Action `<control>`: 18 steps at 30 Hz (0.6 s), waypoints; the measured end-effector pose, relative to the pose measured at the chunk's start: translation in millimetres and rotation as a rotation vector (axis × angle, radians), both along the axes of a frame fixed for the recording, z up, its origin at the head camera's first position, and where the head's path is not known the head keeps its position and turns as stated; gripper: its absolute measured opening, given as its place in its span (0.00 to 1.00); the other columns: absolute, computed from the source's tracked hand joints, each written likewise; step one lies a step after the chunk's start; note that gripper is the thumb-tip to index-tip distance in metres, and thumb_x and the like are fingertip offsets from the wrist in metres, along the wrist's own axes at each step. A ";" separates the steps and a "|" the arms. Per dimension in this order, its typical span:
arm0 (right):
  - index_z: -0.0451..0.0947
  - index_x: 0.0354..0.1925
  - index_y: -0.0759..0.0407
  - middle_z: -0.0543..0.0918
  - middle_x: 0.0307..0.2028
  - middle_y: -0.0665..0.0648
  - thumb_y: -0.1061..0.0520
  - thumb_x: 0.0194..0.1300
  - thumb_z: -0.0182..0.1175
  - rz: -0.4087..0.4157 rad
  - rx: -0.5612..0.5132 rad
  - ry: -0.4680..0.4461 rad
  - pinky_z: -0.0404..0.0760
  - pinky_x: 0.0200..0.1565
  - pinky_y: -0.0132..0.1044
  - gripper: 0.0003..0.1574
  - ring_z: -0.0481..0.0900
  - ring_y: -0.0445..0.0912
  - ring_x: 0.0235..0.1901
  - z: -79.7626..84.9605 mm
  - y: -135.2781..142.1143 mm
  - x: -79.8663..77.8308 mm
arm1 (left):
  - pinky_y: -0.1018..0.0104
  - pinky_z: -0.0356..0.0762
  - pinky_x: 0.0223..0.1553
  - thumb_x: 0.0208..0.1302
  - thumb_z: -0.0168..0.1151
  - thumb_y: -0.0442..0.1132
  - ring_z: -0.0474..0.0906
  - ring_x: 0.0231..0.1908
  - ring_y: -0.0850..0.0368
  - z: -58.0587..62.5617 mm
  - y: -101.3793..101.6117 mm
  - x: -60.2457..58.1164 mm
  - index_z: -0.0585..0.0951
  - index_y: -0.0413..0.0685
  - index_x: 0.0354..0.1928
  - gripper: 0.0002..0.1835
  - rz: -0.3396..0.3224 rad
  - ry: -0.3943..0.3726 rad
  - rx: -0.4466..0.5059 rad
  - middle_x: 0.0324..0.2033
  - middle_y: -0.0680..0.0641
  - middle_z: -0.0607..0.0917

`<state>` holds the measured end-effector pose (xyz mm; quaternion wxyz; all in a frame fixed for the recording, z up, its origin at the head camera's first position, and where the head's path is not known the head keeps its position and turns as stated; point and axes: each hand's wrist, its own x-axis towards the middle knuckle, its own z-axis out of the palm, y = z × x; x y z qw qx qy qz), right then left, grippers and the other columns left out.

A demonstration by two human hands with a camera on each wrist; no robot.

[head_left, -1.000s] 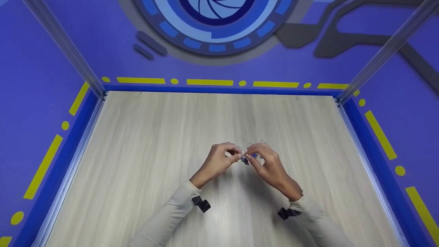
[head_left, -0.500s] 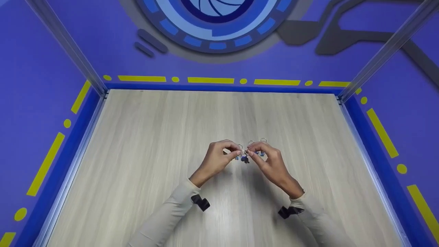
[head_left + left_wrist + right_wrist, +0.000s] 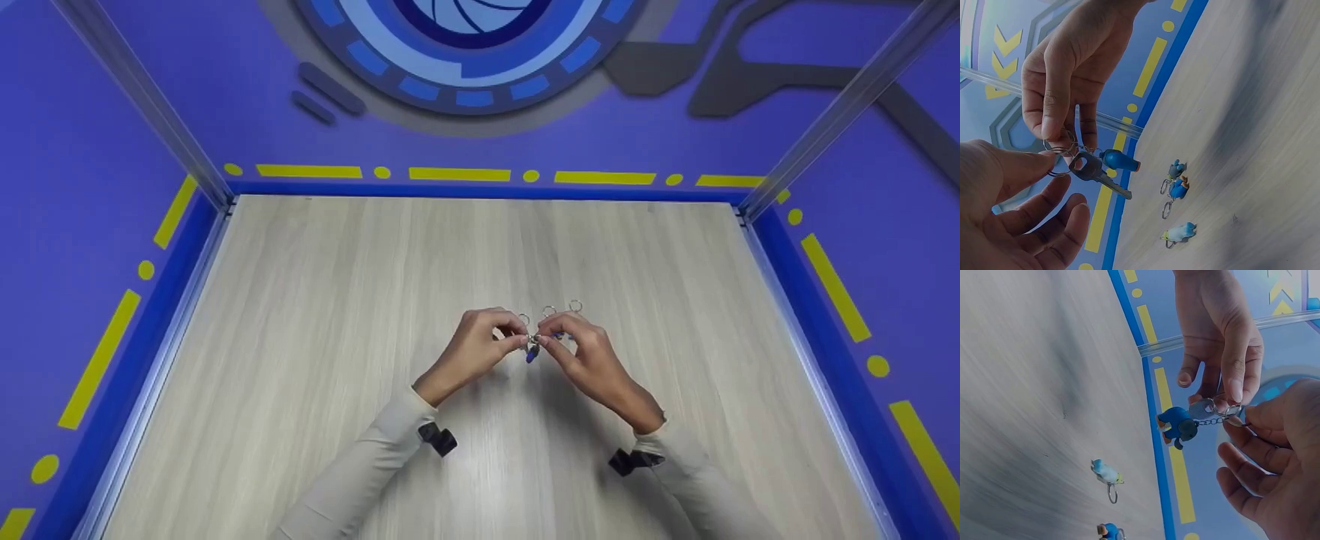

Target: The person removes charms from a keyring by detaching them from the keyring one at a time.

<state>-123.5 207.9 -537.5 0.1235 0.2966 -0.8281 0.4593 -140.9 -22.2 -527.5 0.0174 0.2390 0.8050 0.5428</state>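
Note:
Over the middle of the table, my left hand [image 3: 480,341] and right hand [image 3: 592,356] meet fingertip to fingertip at a keychain. Its blue figurine [image 3: 1174,422] with a dark head dangles from a short chain [image 3: 1210,422]. A metal key [image 3: 1094,170] hangs beside the figurine. In the left wrist view, my left thumb and index finger pinch the split ring [image 3: 1060,149] from one side, and my right thumb and finger pinch it from the other. Whether the key is fully threaded on the ring cannot be made out.
Other keychains lie on the wood-grain table [image 3: 360,300] just beyond the hands: a pale blue figurine [image 3: 1179,232], a blue and orange one [image 3: 1178,189], and a grey-blue one [image 3: 1176,169]. Blue panels [image 3: 480,154] enclose the table's back and sides.
Both hands stay nearly in place, still pinching at the ring. The figurine and key hanging below have swung and turned. The head view has shifted slightly.

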 end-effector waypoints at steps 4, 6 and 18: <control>0.86 0.43 0.59 0.91 0.45 0.54 0.68 0.73 0.71 -0.003 -0.015 -0.034 0.84 0.55 0.40 0.05 0.89 0.54 0.49 0.3 0.5 0.0 | 0.66 0.85 0.39 0.69 0.77 0.32 0.85 0.39 0.63 0.2 -1.4 0.4 0.93 0.47 0.37 0.03 0.007 -0.015 0.003 0.36 0.53 0.91; 0.86 0.42 0.58 0.91 0.45 0.54 0.67 0.73 0.71 -0.012 -0.025 -0.053 0.84 0.54 0.42 0.06 0.89 0.54 0.49 1.0 0.7 0.4 | 0.65 0.86 0.40 0.69 0.77 0.32 0.85 0.39 0.63 0.1 -2.2 0.5 0.93 0.49 0.37 0.03 0.011 -0.027 0.018 0.37 0.53 0.92; 0.85 0.40 0.58 0.91 0.46 0.56 0.68 0.73 0.71 -0.045 -0.051 -0.077 0.83 0.58 0.37 0.07 0.89 0.54 0.51 3.1 -1.1 3.2 | 0.61 0.87 0.43 0.71 0.75 0.30 0.87 0.41 0.59 -1.5 -3.9 0.2 0.93 0.47 0.40 0.04 0.037 -0.050 0.034 0.38 0.54 0.93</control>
